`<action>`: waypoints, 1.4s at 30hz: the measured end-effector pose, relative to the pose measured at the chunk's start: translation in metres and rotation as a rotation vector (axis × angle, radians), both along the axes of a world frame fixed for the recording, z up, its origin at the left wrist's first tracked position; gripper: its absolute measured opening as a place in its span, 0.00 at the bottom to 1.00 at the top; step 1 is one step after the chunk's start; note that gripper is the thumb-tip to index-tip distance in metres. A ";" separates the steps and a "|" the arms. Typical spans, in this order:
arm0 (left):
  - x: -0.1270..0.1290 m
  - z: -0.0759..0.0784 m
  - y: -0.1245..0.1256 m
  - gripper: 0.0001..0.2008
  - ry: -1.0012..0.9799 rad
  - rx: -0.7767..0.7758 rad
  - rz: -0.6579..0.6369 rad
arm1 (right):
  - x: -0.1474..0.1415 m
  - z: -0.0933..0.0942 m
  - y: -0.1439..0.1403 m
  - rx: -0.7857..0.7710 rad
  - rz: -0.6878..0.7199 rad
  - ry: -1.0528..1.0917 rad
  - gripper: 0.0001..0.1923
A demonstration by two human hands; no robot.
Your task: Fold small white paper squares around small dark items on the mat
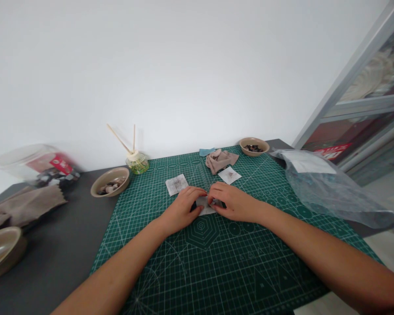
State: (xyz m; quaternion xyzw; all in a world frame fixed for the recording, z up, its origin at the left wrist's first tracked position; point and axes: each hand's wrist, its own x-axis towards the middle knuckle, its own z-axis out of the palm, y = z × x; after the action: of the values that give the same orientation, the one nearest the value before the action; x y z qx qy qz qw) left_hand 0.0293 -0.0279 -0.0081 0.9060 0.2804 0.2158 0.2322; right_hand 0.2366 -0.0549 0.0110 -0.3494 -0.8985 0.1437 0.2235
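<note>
My left hand [185, 204] rests on the green cutting mat, its thumb and curved fingers apart at the left side of a small white paper piece [206, 211]. From the right, my right hand [234, 202] reaches over the same paper with thumb and fingertips pinched together. What lies in that pinch is too small and partly hidden to name. Two more white pieces with dark smudges lie just beyond: one square [176, 185] behind my left hand, another square [230, 175] behind my right.
A crumpled taupe cloth [220, 160] and a folded blue cloth [207, 152] lie at the mat's back. Bowls with small dark pieces stand at left [102, 176] and right [254, 141]. A reed diffuser [137, 162] stands by the wall; a clear plastic bag [328, 192] covers the right edge.
</note>
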 end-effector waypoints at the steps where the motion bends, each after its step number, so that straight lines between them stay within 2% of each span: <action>1: 0.000 0.000 0.000 0.17 -0.001 -0.003 0.001 | 0.000 0.000 0.000 0.001 0.009 0.000 0.06; 7: 0.000 -0.001 0.000 0.19 -0.006 0.002 0.001 | 0.001 -0.003 0.002 0.016 -0.068 0.003 0.06; 14: 0.000 0.000 0.000 0.17 -0.006 0.006 -0.003 | 0.001 -0.002 0.002 -0.024 0.020 0.014 0.07; 19: 0.000 -0.001 0.000 0.18 -0.013 0.014 0.000 | 0.001 -0.005 0.004 0.012 -0.070 0.017 0.05; 24: 0.000 0.000 0.000 0.19 -0.025 -0.001 -0.005 | 0.002 -0.005 0.002 0.008 -0.130 0.021 0.08; 28: 0.000 0.001 -0.001 0.19 -0.019 -0.008 -0.001 | 0.002 -0.006 0.003 0.024 -0.193 -0.016 0.04; 36: 0.001 0.003 -0.001 0.16 -0.014 -0.007 -0.006 | 0.001 -0.002 0.000 0.010 -0.049 0.025 0.07; 42: 0.000 0.001 0.000 0.18 -0.004 0.004 -0.005 | 0.001 0.002 -0.001 0.002 -0.068 -0.012 0.09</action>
State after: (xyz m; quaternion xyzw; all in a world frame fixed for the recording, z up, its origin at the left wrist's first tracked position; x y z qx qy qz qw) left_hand 0.0298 -0.0277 -0.0068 0.9068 0.2770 0.2176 0.2315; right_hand 0.2373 -0.0558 0.0131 -0.3804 -0.8875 0.1332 0.2234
